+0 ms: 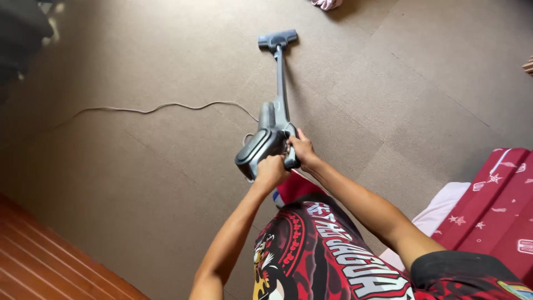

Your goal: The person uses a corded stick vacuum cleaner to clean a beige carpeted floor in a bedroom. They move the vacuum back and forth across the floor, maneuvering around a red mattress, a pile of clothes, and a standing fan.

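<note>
A grey stick vacuum cleaner stands tilted on the brown carpet. Its floor head rests far ahead on the carpet, at the end of a slim tube. My left hand is closed around the handle at the rear of the motor body. My right hand grips the body's right side, just beside the left hand. Both arms reach forward from the lower part of the view.
A white power cord snakes across the carpet from the vacuum to the left. Wooden flooring fills the lower left corner. A red patterned cloth over something pale lies at the right. A dark object sits top left.
</note>
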